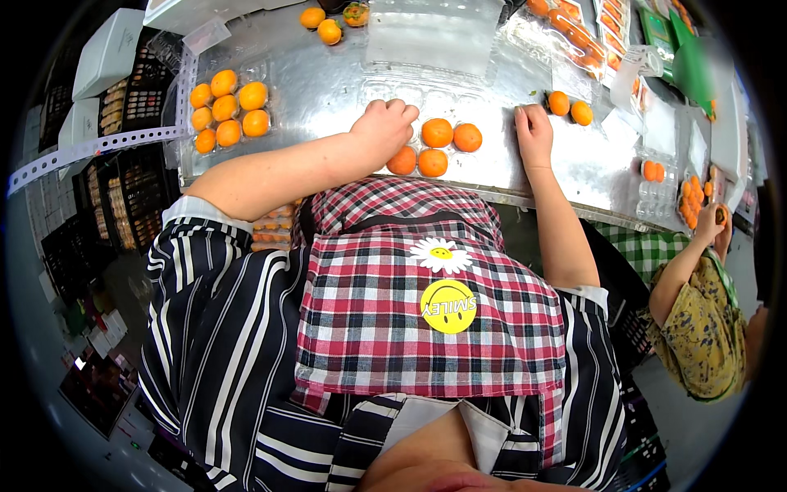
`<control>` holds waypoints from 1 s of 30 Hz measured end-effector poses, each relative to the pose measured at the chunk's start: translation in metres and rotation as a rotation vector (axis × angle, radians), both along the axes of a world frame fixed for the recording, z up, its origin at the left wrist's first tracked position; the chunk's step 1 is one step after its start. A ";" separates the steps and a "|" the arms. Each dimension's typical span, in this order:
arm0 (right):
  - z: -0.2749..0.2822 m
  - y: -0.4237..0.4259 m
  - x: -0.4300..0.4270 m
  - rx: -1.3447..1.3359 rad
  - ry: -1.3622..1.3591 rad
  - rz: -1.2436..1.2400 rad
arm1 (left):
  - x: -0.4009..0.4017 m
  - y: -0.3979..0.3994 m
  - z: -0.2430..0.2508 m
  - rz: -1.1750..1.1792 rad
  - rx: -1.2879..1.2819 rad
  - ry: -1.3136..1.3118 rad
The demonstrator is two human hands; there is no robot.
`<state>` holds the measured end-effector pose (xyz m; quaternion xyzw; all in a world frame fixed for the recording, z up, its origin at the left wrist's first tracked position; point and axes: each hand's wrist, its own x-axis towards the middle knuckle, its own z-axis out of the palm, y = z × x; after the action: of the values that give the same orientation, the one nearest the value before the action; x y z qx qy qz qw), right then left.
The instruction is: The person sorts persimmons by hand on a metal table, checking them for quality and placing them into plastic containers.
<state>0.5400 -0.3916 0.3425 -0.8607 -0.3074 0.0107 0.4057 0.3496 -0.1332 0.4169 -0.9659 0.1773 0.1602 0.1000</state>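
Note:
Before me on the metal table lies a clear plastic tray (418, 98) with round cavities. Several orange persimmons (437, 133) sit in its near part, while far cavities hold no fruit. My left hand (385, 128) is over the tray's left side, fingers curled downward. One persimmon (402, 161) lies just below that hand, partly covered by it. My right hand (534, 132) is at the tabletop right of the tray, its fingers bent and close together. Whether either hand holds something small is hidden. Two loose persimmons (570, 108) lie to the right of my right hand.
A filled persimmon tray (273, 111) stands left on the table (320, 92). Three loose persimmons (329, 32) lie at the back. Packed fruit (575, 37) and printed labels (613, 37) are back right. A co-worker (701, 320) at right handles fruit. Black crates (144, 86) stand left.

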 end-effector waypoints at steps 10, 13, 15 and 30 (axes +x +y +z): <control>0.001 0.000 -0.001 -0.019 -0.033 -0.001 | -0.005 0.043 -0.007 0.072 -0.536 -0.291; -0.001 0.000 0.000 -0.013 -0.048 0.000 | -0.008 0.046 -0.006 0.086 -0.592 -0.310; -0.002 0.000 0.000 -0.009 -0.051 -0.001 | -0.012 0.039 -0.006 -0.028 -0.530 -0.315; 0.000 0.000 -0.001 0.028 -0.060 0.015 | -0.003 0.036 -0.002 -0.004 -0.327 -0.071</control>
<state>0.5387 -0.3911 0.3424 -0.8525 -0.3261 -0.0164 0.4081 0.3468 -0.0972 0.4149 -0.9739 0.1995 0.0949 -0.0521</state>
